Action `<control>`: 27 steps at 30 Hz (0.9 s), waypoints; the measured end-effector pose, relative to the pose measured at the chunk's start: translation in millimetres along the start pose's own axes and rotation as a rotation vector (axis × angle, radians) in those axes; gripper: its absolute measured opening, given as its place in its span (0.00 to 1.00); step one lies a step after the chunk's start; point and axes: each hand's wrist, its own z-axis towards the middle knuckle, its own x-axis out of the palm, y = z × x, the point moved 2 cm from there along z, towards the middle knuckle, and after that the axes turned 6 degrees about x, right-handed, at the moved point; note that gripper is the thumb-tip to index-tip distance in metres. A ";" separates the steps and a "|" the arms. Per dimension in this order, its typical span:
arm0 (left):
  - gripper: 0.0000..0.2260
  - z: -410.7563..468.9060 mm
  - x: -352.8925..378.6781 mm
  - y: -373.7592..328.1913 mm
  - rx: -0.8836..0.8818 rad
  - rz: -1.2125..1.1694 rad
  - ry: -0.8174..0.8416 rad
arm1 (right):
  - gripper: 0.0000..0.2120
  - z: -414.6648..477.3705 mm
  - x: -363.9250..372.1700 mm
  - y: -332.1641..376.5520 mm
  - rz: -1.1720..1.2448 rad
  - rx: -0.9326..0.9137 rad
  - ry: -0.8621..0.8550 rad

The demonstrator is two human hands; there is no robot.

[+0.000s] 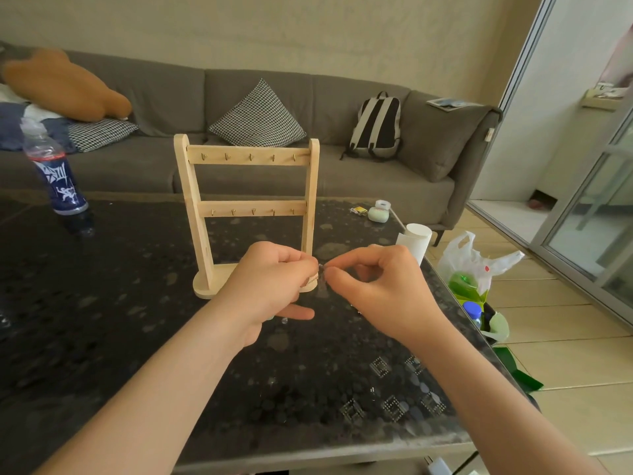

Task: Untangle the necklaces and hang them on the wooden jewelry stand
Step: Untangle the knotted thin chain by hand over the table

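Note:
A pale wooden jewelry stand (248, 204) with two hook rails stands upright on the dark table; its hooks carry nothing. Just in front of its base, my left hand (270, 282) and my right hand (380, 286) meet, each pinching a thin silver necklace chain (322, 267) between thumb and forefinger. A short length of chain drapes over my left fingers, and a small clear pendant (284, 320) dangles under that hand. More fine chain trails down near my right wrist and is hard to make out against the table.
A dark patterned glass table (102, 303) holds a blue-labelled bottle (54, 173) at far left, a white paper roll (416, 241) and small items (376, 212) at right. Plastic bags (476, 269) sit on the floor right of the table edge. A grey sofa (239, 108) lies behind.

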 end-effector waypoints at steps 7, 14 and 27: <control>0.06 -1.6 1.0 -1.4 -0.007 0.017 0.108 | 0.04 -3.3 -3.5 5.6 -0.040 -0.042 0.036; 0.12 -2.7 -0.3 -2.5 -0.024 -0.015 0.159 | 0.06 -0.1 -0.5 -0.2 -0.001 0.033 0.116; 0.09 -3.6 -1.3 -2.1 0.020 0.009 0.121 | 0.09 -2.0 -2.3 0.6 0.189 0.293 0.292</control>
